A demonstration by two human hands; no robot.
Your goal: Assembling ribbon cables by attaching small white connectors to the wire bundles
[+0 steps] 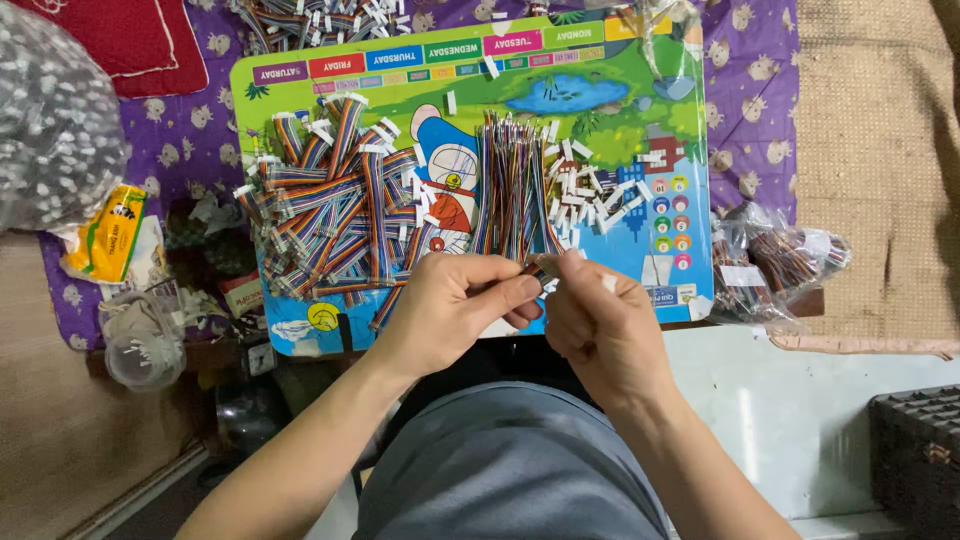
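Your left hand [455,300] and right hand [595,315] meet at the near edge of the colourful board [600,120], both pinched shut on one end of a thin multicoloured ribbon cable [537,266]; your right fingertips also grip a small white connector [608,283]. The cable's long axis runs away from you, into the straight bundle of cables [512,185] directly beyond your hands. It looks slim, flexible and striped, while the finished pile [335,210] lies nearer your left hand.

Cartoon board [600,130] w/ ribbon cables [335,205], white connectors [590,195].
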